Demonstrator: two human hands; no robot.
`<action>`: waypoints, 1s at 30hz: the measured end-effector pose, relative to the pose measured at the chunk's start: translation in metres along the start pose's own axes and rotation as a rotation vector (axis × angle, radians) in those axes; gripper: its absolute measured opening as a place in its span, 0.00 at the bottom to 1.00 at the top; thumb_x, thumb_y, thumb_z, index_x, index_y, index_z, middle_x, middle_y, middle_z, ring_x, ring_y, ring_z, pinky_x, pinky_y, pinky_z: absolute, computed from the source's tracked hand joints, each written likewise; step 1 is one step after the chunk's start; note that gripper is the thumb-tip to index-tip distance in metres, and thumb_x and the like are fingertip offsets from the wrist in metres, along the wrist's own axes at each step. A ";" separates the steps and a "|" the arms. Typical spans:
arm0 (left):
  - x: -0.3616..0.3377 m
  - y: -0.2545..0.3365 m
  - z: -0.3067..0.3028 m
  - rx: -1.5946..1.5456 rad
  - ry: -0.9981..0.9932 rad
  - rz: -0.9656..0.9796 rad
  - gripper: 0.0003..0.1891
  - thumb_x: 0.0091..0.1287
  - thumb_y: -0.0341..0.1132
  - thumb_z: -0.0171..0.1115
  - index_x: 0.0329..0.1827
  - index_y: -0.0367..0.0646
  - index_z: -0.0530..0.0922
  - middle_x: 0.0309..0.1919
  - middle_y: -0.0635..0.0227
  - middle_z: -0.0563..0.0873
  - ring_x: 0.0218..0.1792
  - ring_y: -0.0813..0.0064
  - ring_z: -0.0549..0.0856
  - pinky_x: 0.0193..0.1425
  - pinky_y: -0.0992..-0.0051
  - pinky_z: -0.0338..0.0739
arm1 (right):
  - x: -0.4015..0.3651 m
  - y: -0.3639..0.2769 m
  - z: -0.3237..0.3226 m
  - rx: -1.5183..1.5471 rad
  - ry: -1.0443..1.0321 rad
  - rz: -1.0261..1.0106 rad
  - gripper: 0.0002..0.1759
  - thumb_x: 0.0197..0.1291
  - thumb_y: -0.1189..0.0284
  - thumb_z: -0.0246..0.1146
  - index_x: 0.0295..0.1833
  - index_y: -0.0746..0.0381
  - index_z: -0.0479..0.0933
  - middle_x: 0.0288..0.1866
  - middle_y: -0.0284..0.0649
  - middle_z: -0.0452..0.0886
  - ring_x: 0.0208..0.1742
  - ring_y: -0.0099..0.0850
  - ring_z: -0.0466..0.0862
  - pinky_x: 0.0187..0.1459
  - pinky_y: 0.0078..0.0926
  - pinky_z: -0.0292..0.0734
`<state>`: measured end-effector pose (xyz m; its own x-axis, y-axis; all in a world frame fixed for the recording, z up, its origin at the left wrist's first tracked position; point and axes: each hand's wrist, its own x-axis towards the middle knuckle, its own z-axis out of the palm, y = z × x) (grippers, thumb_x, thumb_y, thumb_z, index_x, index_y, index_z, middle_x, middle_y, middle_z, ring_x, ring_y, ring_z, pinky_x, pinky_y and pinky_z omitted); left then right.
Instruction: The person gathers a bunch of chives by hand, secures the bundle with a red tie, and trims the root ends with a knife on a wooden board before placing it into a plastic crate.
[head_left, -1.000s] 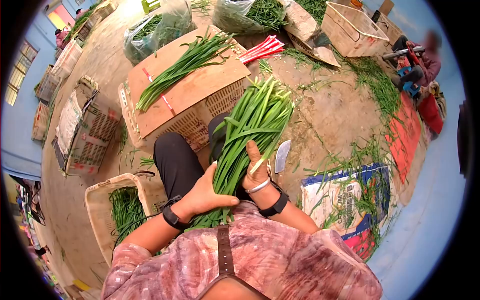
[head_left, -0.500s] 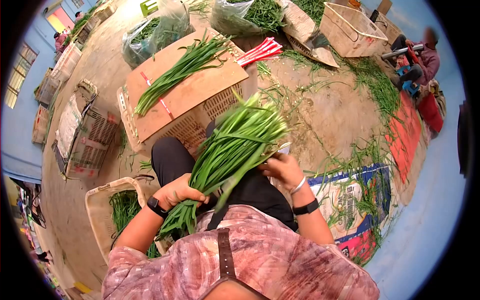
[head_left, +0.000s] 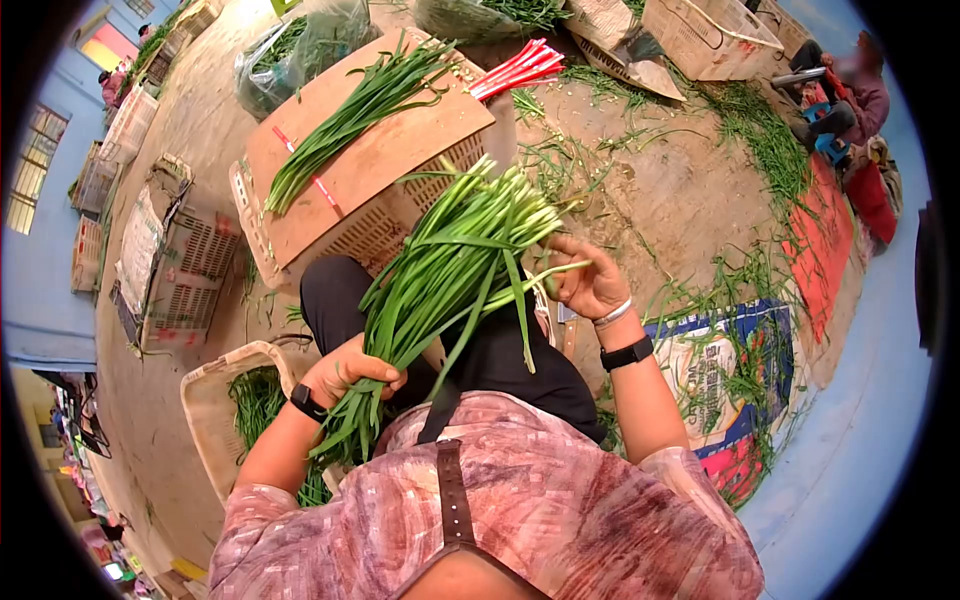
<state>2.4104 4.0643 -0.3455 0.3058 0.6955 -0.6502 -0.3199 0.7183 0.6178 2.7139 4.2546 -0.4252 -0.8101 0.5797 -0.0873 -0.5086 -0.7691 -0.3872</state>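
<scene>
A thick bunch of garlic chives [head_left: 450, 255] slants across my lap, its pale stem ends up and to the right. My left hand [head_left: 352, 375] is wrapped round the leafy lower part. Beside the stem ends, my right hand [head_left: 588, 280] has its fingers curled in a pinch on a loose chive stalk [head_left: 530, 285] that sticks out of the bunch. Another bunch of chives [head_left: 360, 125] lies on a brown board [head_left: 400, 180] on top of a crate, across a thin red-and-white strip [head_left: 325, 190]. More red-and-white strips [head_left: 518, 70] lie at the board's right corner.
A crate with chives [head_left: 205, 400] stands at my left. On my right lies a printed sack [head_left: 710, 380] strewn with loose leaves. Beyond the board are plastic bags of chives [head_left: 300, 50] and a pale crate [head_left: 700, 40]. Another person [head_left: 850, 105] sits at the far right.
My right hand has moved up and right and now pinches a stalk pulled out sideways. The bunch has shifted slightly left, still in my left hand. The view has shifted a little.
</scene>
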 end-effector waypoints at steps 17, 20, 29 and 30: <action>0.008 -0.003 -0.022 -0.060 -0.052 -0.063 0.20 0.48 0.28 0.69 0.45 0.38 0.75 0.23 0.64 0.79 0.23 0.73 0.77 0.24 0.76 0.68 | 0.000 -0.062 -0.072 0.061 0.270 -0.461 0.13 0.64 0.67 0.56 0.42 0.67 0.75 0.23 0.36 0.75 0.25 0.25 0.74 0.29 0.33 0.73; 0.010 0.002 -0.017 -0.007 -0.063 -0.030 0.21 0.48 0.27 0.68 0.47 0.37 0.74 0.24 0.64 0.79 0.23 0.72 0.77 0.25 0.75 0.70 | -0.002 -0.064 -0.062 -0.631 1.024 -0.276 0.22 0.63 0.62 0.58 0.51 0.71 0.72 0.41 0.47 0.80 0.39 0.31 0.81 0.40 0.35 0.77; -0.011 0.030 0.046 0.858 0.445 0.552 0.21 0.52 0.25 0.63 0.52 0.32 0.73 0.43 0.60 0.84 0.44 0.75 0.82 0.51 0.76 0.74 | 0.021 -0.012 0.059 -1.533 0.642 -0.751 0.19 0.45 0.71 0.68 0.42 0.69 0.76 0.38 0.47 0.79 0.39 0.34 0.81 0.45 0.31 0.75; -0.015 0.028 0.049 0.860 0.509 0.615 0.22 0.53 0.25 0.63 0.53 0.33 0.73 0.43 0.58 0.84 0.45 0.74 0.82 0.51 0.76 0.74 | 0.007 -0.020 0.075 -1.270 0.668 -0.687 0.13 0.46 0.76 0.65 0.39 0.69 0.76 0.36 0.45 0.78 0.37 0.35 0.80 0.42 0.29 0.75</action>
<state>2.4409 4.0746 -0.2971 -0.1452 0.9821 -0.1199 0.4818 0.1761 0.8584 2.6964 4.2544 -0.3493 -0.0967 0.9785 0.1822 0.1330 0.1941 -0.9719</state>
